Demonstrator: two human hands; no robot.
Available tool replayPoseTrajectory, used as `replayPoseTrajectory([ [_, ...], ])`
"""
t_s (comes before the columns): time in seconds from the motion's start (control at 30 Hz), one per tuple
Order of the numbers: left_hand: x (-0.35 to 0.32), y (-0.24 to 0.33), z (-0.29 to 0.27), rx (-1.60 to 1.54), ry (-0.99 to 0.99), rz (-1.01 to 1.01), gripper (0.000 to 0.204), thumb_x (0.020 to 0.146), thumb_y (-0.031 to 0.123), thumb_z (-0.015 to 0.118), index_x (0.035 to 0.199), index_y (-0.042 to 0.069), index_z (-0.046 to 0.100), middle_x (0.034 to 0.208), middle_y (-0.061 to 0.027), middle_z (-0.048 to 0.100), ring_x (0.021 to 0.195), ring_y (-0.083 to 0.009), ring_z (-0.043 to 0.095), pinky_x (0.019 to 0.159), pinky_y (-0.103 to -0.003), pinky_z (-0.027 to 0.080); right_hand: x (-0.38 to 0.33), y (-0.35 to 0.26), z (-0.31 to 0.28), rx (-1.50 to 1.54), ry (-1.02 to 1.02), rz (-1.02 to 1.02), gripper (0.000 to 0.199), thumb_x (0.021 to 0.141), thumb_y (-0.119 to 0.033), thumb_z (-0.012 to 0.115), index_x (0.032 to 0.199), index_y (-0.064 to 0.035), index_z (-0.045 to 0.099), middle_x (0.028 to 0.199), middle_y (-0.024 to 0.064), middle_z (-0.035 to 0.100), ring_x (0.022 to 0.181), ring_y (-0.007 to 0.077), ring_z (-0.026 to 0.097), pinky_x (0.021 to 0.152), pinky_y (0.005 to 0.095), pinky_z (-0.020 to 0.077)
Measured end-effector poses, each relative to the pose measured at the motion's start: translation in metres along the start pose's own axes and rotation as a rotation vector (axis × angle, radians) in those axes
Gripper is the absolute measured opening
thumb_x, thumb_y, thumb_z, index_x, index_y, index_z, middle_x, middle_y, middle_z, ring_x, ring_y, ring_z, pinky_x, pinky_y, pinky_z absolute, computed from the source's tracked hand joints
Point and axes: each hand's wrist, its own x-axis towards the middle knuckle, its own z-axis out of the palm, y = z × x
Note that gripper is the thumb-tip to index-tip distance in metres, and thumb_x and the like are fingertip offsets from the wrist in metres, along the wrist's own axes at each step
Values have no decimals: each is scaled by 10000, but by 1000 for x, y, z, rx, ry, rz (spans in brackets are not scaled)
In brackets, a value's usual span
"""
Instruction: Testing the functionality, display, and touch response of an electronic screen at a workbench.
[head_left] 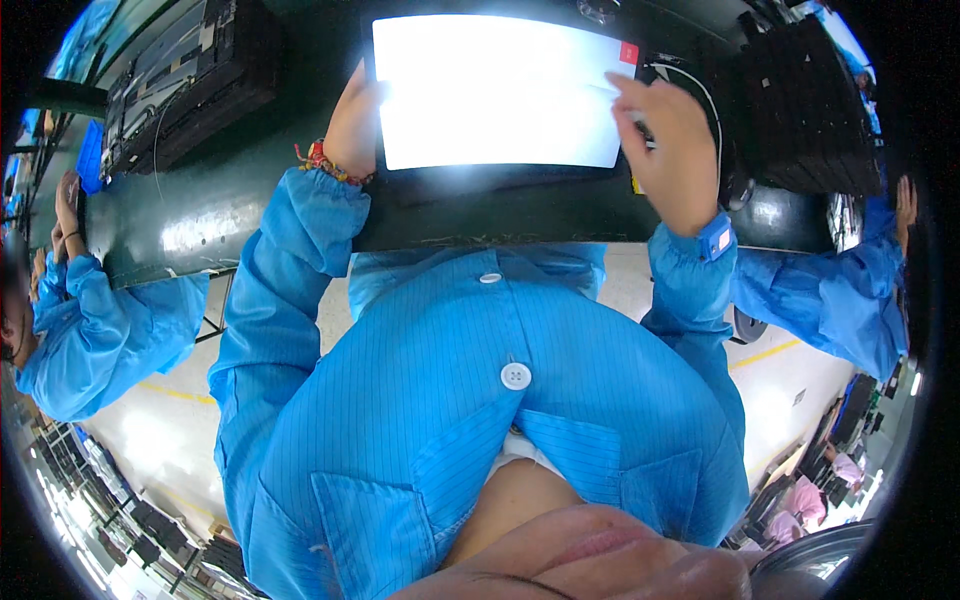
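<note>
A brightly lit white flat screen panel (495, 95) with a dark border lies on the dark green bench before me. A small red tab (628, 52) sits at its far right corner. My left hand (355, 125) grips the panel's left edge, its fingers partly hidden by the glare and the rim. Over the right edge is my right hand (672, 145), fingers apart and bent, with one fingertip above the lit face. Whether that fingertip touches the surface I cannot tell. Nothing shows in this hand. A blue wrist strap (716, 238) is around my right wrist.
Black stacked trays (815, 105) stand at the right, and another dark stack (190, 85) at the left. A white cable (705, 85) curves behind my right hand. Co-workers in blue sleeves (110, 320) sit on both sides. The bench's near edge (500, 243) runs close to my body.
</note>
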Motion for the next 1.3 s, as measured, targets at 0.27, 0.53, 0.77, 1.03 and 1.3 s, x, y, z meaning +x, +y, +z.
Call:
replayPoseTrajectory([
  [0.27,0,-3,3,-43,-10,13,934,803,748,173,1290,-19,387,1203,-191,520,1094,-266,533,869,-360,469,-19,-51,26,212,-136,-298,419,802,-73,531,1212,-152,555,779,54,577,751,221,559,701,364,465],
  [0.53,14,-22,-7,-165,96,-6,908,807,745,206,1283,-4,398,1187,-150,538,1049,-251,562,851,-347,479,33,-61,41,508,-233,-436,327,857,-145,543,1183,-126,555,949,99,635,877,266,600,801,340,489],
  [0.77,0,9,18,-104,140,-86,859,855,683,244,1328,-31,308,1255,-170,484,1112,-271,518,918,-351,430,106,-18,-9,1721,-373,404,591,929,-370,452,1339,33,317,1309,172,433,1122,278,498,805,336,486],
  [1.03,7,-5,-2,-180,100,-76,764,895,613,269,1333,-10,325,1285,-188,456,1127,-285,510,911,-365,445,98,38,-34,1288,-600,502,407,912,-357,491,994,13,641,904,101,665,807,183,640,664,247,501],
  [1.3,8,-2,-1,-184,87,-178,810,864,662,251,1322,5,375,1263,-170,502,1120,-278,530,908,-302,436,55,0,-36,232,-296,114,307,807,-213,613,1040,-13,608,960,142,606,806,259,592,699,335,486],
])
